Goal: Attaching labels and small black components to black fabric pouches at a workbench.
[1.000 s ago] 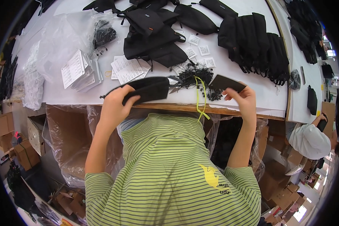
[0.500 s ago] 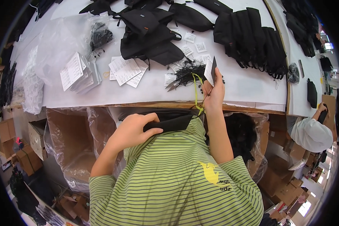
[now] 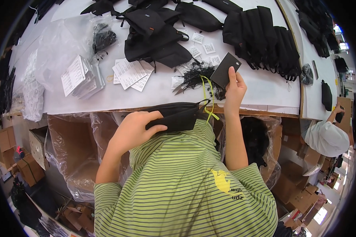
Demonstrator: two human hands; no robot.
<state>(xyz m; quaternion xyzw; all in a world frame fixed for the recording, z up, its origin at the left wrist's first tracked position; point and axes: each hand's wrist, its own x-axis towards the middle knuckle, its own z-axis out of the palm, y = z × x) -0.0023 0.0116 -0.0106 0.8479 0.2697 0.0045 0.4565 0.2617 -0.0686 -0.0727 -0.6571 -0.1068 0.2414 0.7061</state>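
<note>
Roughly crosswise, black pouch [image 3: 178,118], loop [image 3: 204,101] rightward

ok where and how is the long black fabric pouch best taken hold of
Probably by its left end, coming from the left: the long black fabric pouch stretches sideways, so this leaves the thin black loop at its right end uncovered. Thumb opposite fingers looks suitable for its soft, thin shape; the left grip holds it that way.

The left fingers [image 3: 157,128] cover one end of the pouch [image 3: 180,115], the right fingers [image 3: 232,74] part of the card [image 3: 225,69]. Beyond the left fingers, scissors [image 3: 178,90] lie mostly hidden among cords [image 3: 194,79]; farther, the view's upper edge crops bags [image 3: 148,4].
</note>
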